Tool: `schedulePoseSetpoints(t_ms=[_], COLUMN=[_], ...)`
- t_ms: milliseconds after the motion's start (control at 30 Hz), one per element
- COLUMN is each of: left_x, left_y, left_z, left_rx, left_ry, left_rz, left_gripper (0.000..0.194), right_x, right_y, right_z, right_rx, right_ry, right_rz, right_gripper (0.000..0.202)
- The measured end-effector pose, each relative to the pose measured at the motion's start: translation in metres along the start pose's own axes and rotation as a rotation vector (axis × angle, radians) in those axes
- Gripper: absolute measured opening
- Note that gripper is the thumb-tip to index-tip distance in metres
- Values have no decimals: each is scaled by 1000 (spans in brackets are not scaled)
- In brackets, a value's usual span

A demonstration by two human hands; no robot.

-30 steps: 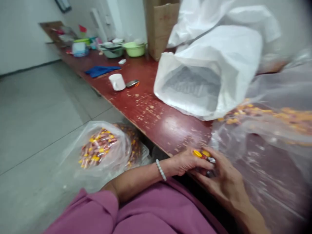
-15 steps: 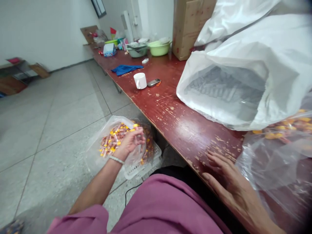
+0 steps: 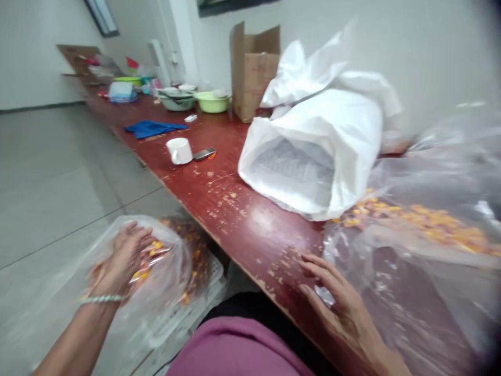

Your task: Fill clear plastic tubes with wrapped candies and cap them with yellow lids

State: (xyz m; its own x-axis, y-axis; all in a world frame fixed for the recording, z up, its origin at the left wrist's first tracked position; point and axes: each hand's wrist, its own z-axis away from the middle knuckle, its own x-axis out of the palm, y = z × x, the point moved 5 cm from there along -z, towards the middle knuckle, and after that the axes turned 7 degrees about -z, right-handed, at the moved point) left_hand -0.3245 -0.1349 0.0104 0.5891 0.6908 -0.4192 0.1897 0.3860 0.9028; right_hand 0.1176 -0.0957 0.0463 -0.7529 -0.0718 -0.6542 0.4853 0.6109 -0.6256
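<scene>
My left hand [image 3: 127,256], with a pale beaded bracelet at the wrist, hovers over a clear plastic bag [image 3: 129,222] beside the table. Its fingers are stretched out and slightly blurred, and I see nothing held in them. Inside that bag lie many small clear tubes with yellow caps [image 3: 151,256], their contents reddish. My right hand [image 3: 336,300] is over the table's near edge, thumb and fingers apart. A shiny bit of clear plastic [image 3: 325,295] shows between them. Beside this hand spreads a large clear plastic sheet or bag [image 3: 395,282] with more yellow-capped pieces [image 3: 426,219].
On the worn red table [image 3: 230,209] lies an open white sack [image 3: 352,136] with greyish transparent pieces inside. Further along are a white mug [image 3: 180,151], a phone [image 3: 204,154], a blue cloth [image 3: 152,128], a green basin [image 3: 213,103] and a cardboard box [image 3: 256,83]. A white basket [image 3: 215,271] stands below.
The view has swung to the right. My left hand's fingers, earlier curled near yellow caps at the bag's right side, are now straighter and over the bag's middle. My right hand stays open.
</scene>
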Motion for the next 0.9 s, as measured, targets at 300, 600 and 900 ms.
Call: schedulePoseSetpoints(t_ms=[300,600,900], left_x=[198,371,391], left_y=[74,139,124], left_z=[160,257,253], left_rx=[782,1217,1203], left_ry=[-690,-937,-1157], left_rz=[-114,-370,-332], left_gripper=[42,77,45], right_x=[-207,-277,-260], right_y=[83,193,275], right_z=[-16,-68,-170], right_rx=[365,571,545], right_ry=[672,549,318], right_rz=[304,713,811], right_gripper=[37,52,64])
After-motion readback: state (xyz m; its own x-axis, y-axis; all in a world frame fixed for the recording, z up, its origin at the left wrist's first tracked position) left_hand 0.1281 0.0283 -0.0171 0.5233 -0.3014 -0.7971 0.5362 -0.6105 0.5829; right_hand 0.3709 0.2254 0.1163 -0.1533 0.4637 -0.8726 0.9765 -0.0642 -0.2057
